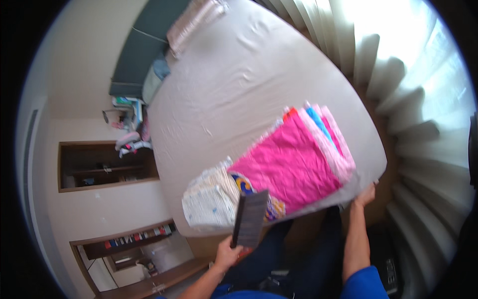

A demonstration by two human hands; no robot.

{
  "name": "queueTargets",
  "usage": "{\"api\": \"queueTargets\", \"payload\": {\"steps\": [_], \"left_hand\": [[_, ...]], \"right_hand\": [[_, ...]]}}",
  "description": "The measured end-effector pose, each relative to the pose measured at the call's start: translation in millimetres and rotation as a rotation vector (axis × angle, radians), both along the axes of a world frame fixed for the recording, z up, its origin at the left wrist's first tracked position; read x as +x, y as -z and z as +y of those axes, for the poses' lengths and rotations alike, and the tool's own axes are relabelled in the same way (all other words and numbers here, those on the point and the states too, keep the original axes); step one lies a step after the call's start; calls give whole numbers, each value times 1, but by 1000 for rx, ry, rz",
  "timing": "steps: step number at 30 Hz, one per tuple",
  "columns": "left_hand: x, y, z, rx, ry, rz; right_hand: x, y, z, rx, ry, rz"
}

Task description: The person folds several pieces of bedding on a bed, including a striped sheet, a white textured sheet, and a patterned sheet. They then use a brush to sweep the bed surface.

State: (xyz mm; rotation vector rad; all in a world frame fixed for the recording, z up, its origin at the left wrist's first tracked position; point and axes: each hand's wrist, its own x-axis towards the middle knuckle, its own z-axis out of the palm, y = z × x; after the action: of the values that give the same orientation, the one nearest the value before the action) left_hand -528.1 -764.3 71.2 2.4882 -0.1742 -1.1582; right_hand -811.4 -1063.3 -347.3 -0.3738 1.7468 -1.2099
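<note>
My left hand point(227, 252) grips a brush with long dark bristles point(251, 218), held upright at the near edge of the bed. A bit of red shows beside my fingers. My right hand point(366, 195) is at the near right corner of the mattress, against the edge of the pale fitted sheet point(209, 97); whether its fingers grip the sheet is not clear. Between my hands, on the bed, lies a folded bright pink blanket point(287, 164) with a light pink border. Left of it, partly behind the brush, is a folded white striped cloth point(209, 203).
A shiny pink pillow point(194, 26) lies by the dark headboard point(138, 48). Long pale curtains point(418, 149) hang close on the right. A cluttered bedside stand point(129, 112) is at the left, and two doorways or recesses open in the wall, one with a wooden door point(168, 278).
</note>
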Motion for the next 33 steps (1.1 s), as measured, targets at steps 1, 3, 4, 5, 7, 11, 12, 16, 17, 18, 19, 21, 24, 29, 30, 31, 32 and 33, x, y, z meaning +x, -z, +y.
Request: {"api": "queueTargets", "payload": {"steps": [1,3,4,5,7,11,12,16,17,18,19,21,24,29,30,31,32,33], "left_hand": [[0,9,4,-151,-65,61],[1,23,25,-202,-129,94],[-5,19,30,-204,-189,103],[-6,12,27,-216,-224,102],[2,6,28,-235,-248,99],[19,3,47,-196,-226,86],[22,3,56,-174,-228,69],[30,-2,67,-214,-294,96],[36,-2,63,-211,-261,100],[40,-2,66,-199,-254,98],[43,-1,67,-213,-240,91],[44,-3,70,-231,-221,76],[42,0,81,-243,-235,68],[43,6,84,-235,-195,73],[40,6,82,-228,-211,73],[35,3,78,-220,-236,72],[31,-2,72,-225,-263,89],[31,-5,66,-225,-253,96]], "right_hand": [[0,15,18,-71,20,175],[18,-5,57,91,-300,503],[45,-40,68,166,-381,482],[64,-60,77,208,-358,485],[75,-71,81,232,-253,456],[76,-47,79,240,-25,505],[81,-50,77,282,11,467],[98,-57,66,430,275,194],[81,-23,66,499,199,338],[78,-15,61,553,220,279],[78,-14,57,604,240,228],[88,-30,54,559,229,186],[104,-88,56,443,196,114],[99,-75,77,311,-112,424],[97,-66,86,276,-210,510],[100,-69,92,232,-248,544],[104,-73,99,186,-285,577],[104,-73,105,142,-315,614]]}}
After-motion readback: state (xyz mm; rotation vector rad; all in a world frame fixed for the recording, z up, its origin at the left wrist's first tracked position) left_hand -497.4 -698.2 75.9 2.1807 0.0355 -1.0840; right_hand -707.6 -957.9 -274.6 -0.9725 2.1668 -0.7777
